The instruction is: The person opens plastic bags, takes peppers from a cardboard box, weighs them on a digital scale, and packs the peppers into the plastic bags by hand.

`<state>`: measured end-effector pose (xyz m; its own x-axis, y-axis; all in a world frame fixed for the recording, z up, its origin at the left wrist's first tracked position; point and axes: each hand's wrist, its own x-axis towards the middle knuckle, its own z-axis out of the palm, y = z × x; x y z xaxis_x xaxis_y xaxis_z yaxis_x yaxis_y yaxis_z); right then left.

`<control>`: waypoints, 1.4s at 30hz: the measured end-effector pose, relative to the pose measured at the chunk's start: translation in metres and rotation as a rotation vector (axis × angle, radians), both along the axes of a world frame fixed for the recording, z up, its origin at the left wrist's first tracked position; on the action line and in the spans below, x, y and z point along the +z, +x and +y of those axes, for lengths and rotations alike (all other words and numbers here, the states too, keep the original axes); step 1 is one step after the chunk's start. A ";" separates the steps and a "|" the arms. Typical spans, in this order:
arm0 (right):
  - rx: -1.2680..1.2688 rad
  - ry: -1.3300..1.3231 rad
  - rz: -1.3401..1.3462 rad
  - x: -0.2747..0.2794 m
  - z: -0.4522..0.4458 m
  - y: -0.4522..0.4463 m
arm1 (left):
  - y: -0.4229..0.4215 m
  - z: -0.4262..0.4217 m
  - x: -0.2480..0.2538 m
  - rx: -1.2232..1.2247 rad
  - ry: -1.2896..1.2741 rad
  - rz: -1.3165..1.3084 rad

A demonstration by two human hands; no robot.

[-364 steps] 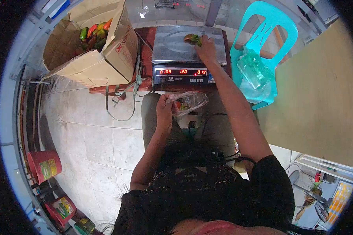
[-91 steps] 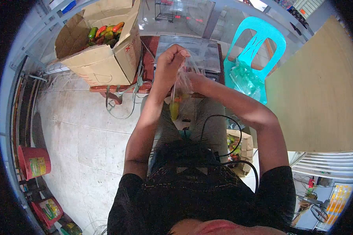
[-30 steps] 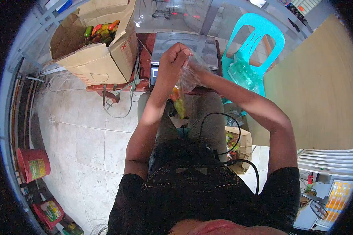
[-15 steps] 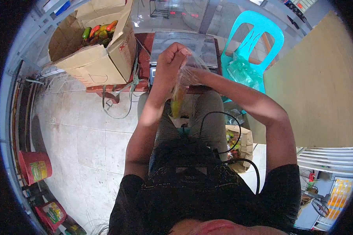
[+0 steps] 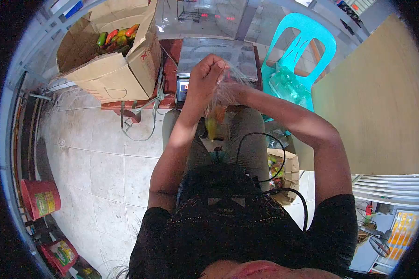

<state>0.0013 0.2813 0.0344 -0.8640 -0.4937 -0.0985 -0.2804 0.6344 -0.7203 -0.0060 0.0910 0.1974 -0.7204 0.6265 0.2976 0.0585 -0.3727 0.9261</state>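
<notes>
My left hand (image 5: pixel 208 74) is closed in a pinch on the gathered top of a clear plastic bag (image 5: pixel 222 96). Just below it, my right hand (image 5: pixel 233 94) comes in from the right and grips the neck of the same bag, its fingers partly hidden by the film. Yellow-green and orange peppers (image 5: pixel 212 124) hang inside the bag over my lap. Behind both hands is a digital scale (image 5: pixel 219 51) with a steel plate and a lit red display, standing on a red-brown table (image 5: pixel 170 60).
An open cardboard box (image 5: pixel 121 79) of peppers stands at the left. On the right, a turquoise chair (image 5: pixel 328 44) carries green plastic bags (image 5: pixel 288 86), beside a wooden board (image 5: pixel 377 102). A paper sack (image 5: pixel 288 174) with bagged produce is by my leg; red pots (image 5: pixel 41 200) line the far left.
The bag and both hands shift slightly, and the peppers swing so that more orange shows. More of the scale's red display is visible. Both hands keep hold of the bag.
</notes>
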 end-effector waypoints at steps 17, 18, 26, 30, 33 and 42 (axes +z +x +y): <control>-0.097 -0.482 -0.375 0.034 -0.011 0.023 | 0.004 -0.001 0.001 -0.024 -0.060 0.013; -0.127 -0.711 -0.554 0.031 -0.009 0.021 | 0.004 -0.001 0.001 -0.026 -0.066 0.016; -0.082 -1.078 -0.527 0.012 -0.029 0.024 | 0.002 -0.003 -0.004 0.015 -0.052 0.099; -0.164 -0.730 -0.248 0.000 -0.022 0.023 | 0.002 -0.006 -0.004 0.042 -0.126 0.096; -0.219 -0.476 -0.014 -0.015 -0.018 0.026 | 0.006 -0.004 -0.006 0.043 -0.098 0.108; -0.418 -0.423 -0.129 0.056 -0.009 0.023 | -0.001 0.004 -0.006 -0.098 -0.135 0.181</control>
<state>0.0244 0.2722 0.0906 -0.9873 -0.1345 -0.0847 0.0371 0.3229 -0.9457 -0.0068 0.0952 0.1915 -0.5969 0.7335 0.3252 0.1982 -0.2580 0.9456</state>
